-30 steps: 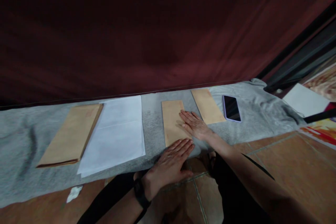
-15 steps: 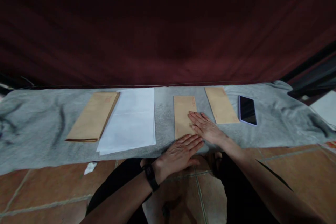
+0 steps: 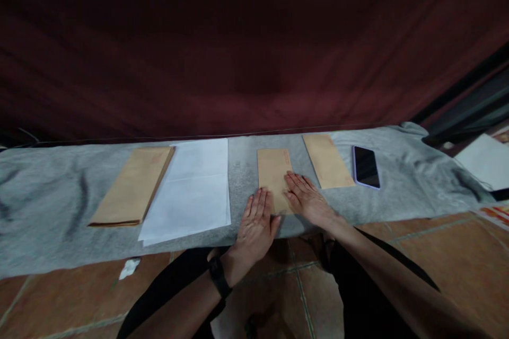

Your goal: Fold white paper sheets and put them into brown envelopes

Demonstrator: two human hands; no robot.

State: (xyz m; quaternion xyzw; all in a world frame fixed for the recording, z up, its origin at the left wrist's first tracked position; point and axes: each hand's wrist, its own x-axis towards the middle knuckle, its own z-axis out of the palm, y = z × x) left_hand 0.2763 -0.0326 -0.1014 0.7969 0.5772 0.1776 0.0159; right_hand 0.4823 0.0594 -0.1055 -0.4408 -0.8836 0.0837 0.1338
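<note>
- Brown envelope (image 3: 272, 169) lies flat beneath open palms: the left hand (image 3: 254, 230) has shifted to its near left edge, the right hand (image 3: 310, 202) covers its right.
- Hands now apart, probably steadying both sides.
- Farther out: second envelope (image 3: 328, 161), phone (image 3: 366, 167); opposite, white paper (image 3: 191, 190), envelope stack (image 3: 131, 185).

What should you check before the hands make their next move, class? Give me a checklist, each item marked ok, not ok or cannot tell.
1. Middle envelope flat on grey cloth: ok
2. Left hand and right hand both touching it: ok
3. White sheets squared up: not ok, edges uneven
4. Phone apart from nearest envelope: cannot tell
5. Middle envelope's contents: cannot tell
</note>
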